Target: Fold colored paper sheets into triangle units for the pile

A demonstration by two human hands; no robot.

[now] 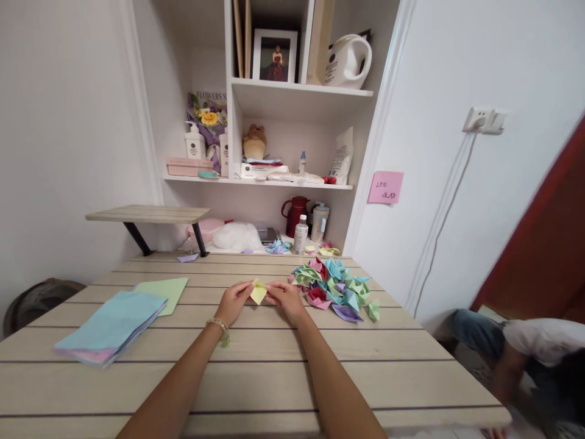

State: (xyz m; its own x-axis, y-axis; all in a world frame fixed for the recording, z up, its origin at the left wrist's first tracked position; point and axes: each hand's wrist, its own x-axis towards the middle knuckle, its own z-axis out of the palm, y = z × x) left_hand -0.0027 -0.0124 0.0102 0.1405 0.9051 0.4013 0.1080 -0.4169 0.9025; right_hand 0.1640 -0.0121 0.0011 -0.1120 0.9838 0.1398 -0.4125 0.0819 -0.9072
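One yellow folded paper point(258, 294) here, held up over the table point(258, 378), left hand point(234, 303) pinching one side, right hand point(286, 300) pinching the other. Off left there's one paper stack point(112, 320) plus one green sheet point(171, 292); right, one heap of folded papers point(336, 286), too jumbled to count.

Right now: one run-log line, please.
left hand: holds yellow paper | right hand: holds same paper | at right: folded-paper pile | at left: paper sheets
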